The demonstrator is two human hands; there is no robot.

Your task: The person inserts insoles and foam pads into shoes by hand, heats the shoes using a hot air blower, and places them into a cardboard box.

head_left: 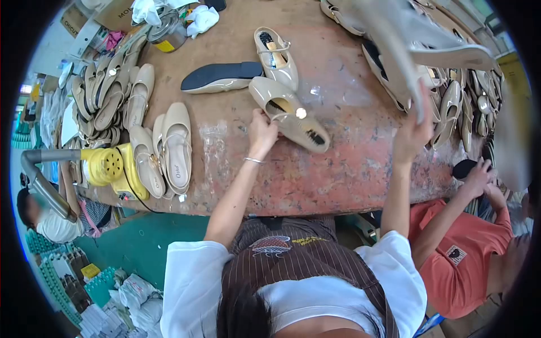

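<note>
My left hand (262,134) grips the side of a glossy beige shoe (298,132), which lies tilted on the worktable with dark and tan material showing inside its opening. Just behind it stands another beige strap shoe (283,72), and beside that a shoe lies with its black sole (220,76) facing up. To the right, my right hand (414,132) is raised and smeared by motion. Its fingers are closed at the lower end of a pale insole-like strip (397,56). A second pale sole-shaped piece (456,56) overlaps the shoes behind it.
Finished-looking shoes (177,149) stand on the left beside a yellow suction unit (125,169) with a grey pipe. A can (167,35) sits at the back. Piled shoes (451,110) crowd the right side. A co-worker in a red shirt (465,248) handles a dark piece at right.
</note>
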